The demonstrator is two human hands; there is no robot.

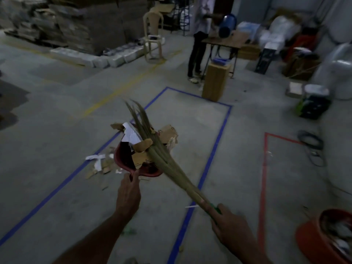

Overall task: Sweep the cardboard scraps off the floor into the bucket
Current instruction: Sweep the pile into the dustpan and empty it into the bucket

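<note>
My left hand (128, 195) grips the near rim of a dark red dustpan (150, 171) held above the floor. The pan is piled with cardboard scraps (142, 147) and white paper. My right hand (228, 223) holds the green handle of a straw broom (163, 159), whose bristles lie across the pile and point up and away. More cardboard and paper scraps (99, 163) lie on the floor left of the pan, by a blue tape line. An orange bucket (323, 239) with scraps inside stands at the lower right.
Blue tape (215, 149) and red tape (263, 168) outline rectangles on the concrete floor. A person (200, 40) stands at a table (224, 41) at the back beside a cardboard box (215, 80). A plastic chair, cardboard stacks, bags and cables (312, 147) line the edges.
</note>
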